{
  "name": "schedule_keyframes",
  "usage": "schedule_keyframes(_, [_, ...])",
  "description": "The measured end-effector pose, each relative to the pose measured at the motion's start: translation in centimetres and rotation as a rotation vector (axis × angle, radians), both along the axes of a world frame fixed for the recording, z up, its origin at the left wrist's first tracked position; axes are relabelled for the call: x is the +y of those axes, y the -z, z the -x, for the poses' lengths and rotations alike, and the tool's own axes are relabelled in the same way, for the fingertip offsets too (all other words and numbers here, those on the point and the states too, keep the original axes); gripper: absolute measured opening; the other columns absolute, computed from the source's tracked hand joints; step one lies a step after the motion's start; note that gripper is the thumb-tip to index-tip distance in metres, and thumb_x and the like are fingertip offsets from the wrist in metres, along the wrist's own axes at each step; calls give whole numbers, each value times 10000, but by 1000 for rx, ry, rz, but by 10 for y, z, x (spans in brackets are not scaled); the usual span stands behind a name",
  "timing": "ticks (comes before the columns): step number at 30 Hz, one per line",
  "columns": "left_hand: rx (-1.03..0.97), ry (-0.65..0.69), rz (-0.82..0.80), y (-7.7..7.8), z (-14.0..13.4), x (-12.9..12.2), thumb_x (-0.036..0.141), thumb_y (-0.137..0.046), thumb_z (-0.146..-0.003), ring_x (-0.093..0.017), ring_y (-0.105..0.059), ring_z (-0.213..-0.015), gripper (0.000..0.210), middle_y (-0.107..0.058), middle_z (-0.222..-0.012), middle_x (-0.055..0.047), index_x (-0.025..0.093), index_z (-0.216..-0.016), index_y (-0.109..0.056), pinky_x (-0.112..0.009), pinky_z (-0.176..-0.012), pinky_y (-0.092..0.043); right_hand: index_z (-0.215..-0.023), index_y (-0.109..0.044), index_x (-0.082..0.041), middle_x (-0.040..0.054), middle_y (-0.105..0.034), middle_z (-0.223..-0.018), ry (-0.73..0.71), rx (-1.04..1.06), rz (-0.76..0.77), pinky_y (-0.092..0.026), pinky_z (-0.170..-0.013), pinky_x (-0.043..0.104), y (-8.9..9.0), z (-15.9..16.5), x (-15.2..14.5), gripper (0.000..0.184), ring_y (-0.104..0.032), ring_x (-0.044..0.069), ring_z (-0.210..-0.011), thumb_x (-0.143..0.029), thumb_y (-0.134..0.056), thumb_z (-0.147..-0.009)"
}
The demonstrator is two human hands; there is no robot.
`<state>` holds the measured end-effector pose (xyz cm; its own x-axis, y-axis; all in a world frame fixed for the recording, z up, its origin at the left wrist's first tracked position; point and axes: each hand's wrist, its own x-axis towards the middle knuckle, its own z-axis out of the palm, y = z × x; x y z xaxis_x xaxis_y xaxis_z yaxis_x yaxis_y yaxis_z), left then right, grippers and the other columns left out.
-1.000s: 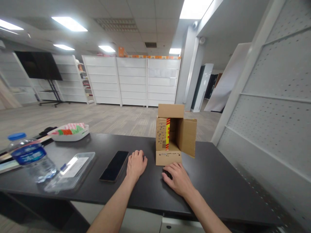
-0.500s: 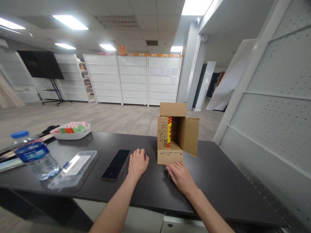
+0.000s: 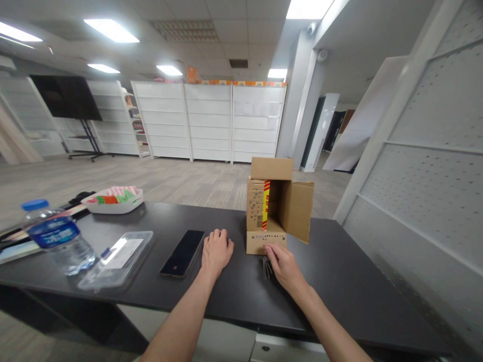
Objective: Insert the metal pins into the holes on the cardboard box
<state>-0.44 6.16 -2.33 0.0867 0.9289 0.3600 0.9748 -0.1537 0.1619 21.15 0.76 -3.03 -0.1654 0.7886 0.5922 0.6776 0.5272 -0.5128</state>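
Observation:
My right hand (image 3: 285, 266) is closed in a pinch at the front flap of an open cardboard box (image 3: 255, 213). What its fingertips hold is too small to make out. Several thin silver nails or screws (image 3: 267, 268) lie on the dark table just left of that hand, below the flap. Small dark dots run across the flap. My left hand (image 3: 218, 251) rests palm down on the table, fingers bent and together; whatever is under them is hidden. Just left of it lies a black phone (image 3: 183, 254).
On the left of the table (image 3: 339, 281) are a clear plastic case (image 3: 113, 269), a water bottle (image 3: 62, 241) with a blue cap and a white basket (image 3: 130, 205) holding colourful packets. A perforated white panel (image 3: 426, 191) rises along the right side.
My right hand has shifted from beneath the flap up to its front edge, its fingers drawn into a pinch. The thin metal pieces it covered now show. My left hand stays put.

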Motion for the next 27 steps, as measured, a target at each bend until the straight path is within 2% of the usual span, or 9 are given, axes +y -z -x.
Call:
schedule_keyframes(4, [4, 4, -13, -1, 0, -1, 296, -413, -869, -234, -518, -948, 186, -561, -974, -90, 184, -932, -547, -371, -831, -362, -986, -619, -195, 78, -674, -932, 42, 150, -18, -487, -780, 329, -1, 2, 11, 303, -627, 206, -863, -351, -360, -969])
schedule_keyframes(10, [-44, 48, -12, 1, 2, 0, 228, -405, -875, -216, -542, -971, 183, -607, -975, -87, 197, -964, -563, -370, -898, -348, -973, -619, -191, 86, -675, -931, 57, 196, -43, -485, -803, 352, 4, 7, 21, 303, -622, 214, -876, -353, -364, -964])
schedule_keyframes(14, [-94, 125, -67, 4, 5, 0, 129, -364, -882, -173, -568, -1024, 317, -673, -978, -55, 242, -1087, -577, -378, -1056, -233, -974, -616, -189, 95, -670, -923, 69, 226, -55, -486, -802, 359, 7, 10, 22, 311, -618, 218, -873, -361, -356, -965])
schedule_keyframes(17, [-119, 154, -113, 4, 7, -1, 164, -368, -898, -158, -590, -1018, 346, -692, -989, -40, 273, -1157, -570, -398, -1104, -163, -967, -621, -188, 93, -670, -914, 72, 234, -66, -489, -799, 355, 7, 13, 21, 312, -621, 217, -868, -358, -359, -964])
schedule_keyframes(22, [-92, 136, -150, 2, 7, -4, 231, -396, -903, -176, -587, -986, 274, -695, -900, -36, 277, -1075, -604, -418, -1093, -167, -985, -620, -185, 89, -672, -927, 74, 231, -86, -490, -810, 342, 7, 14, 19, 303, -628, 208, -882, -336, -358, -963])
schedule_keyframes(27, [-128, 84, -113, -2, 6, -7, 201, -439, -875, -190, -554, -1038, 232, -699, -942, -32, 268, -1052, -573, -427, -1081, -152, -964, -623, -188, 82, -677, -917, 90, 232, -87, -499, -795, 330, 8, 13, 19, 298, -638, 200, -864, -337, -365, -959])
